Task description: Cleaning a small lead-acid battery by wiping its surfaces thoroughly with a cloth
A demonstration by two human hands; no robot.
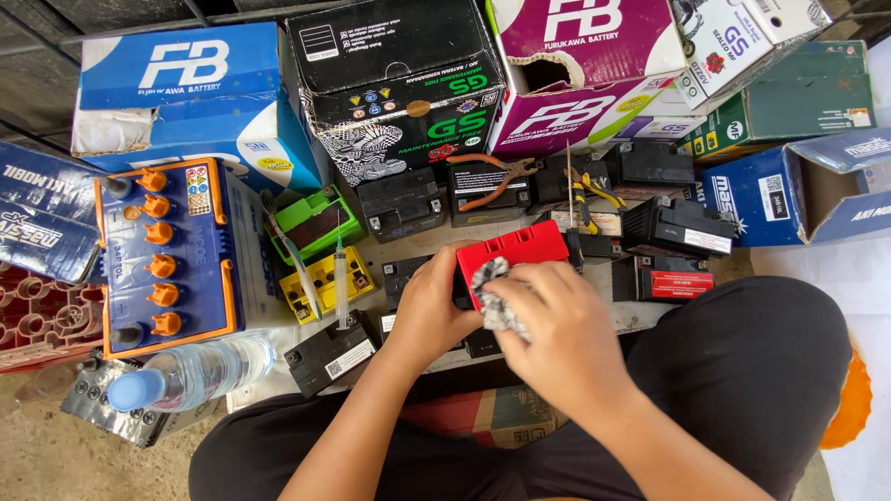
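Wiping step, by my reading: left hand (pixel 429 311) steadies the red-topped battery (pixel 511 255), right hand (pixel 548 320) clenches a rag (pixel 492 295) against it; remaining faces likely next.

red battery (pixel 512 252) lower part hidden by hands | rag (pixel 498 301) mostly under right hand (pixel 557 325)

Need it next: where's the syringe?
Head view, left of centre: the syringe stands upright by the yellow battery, left of the left hand.
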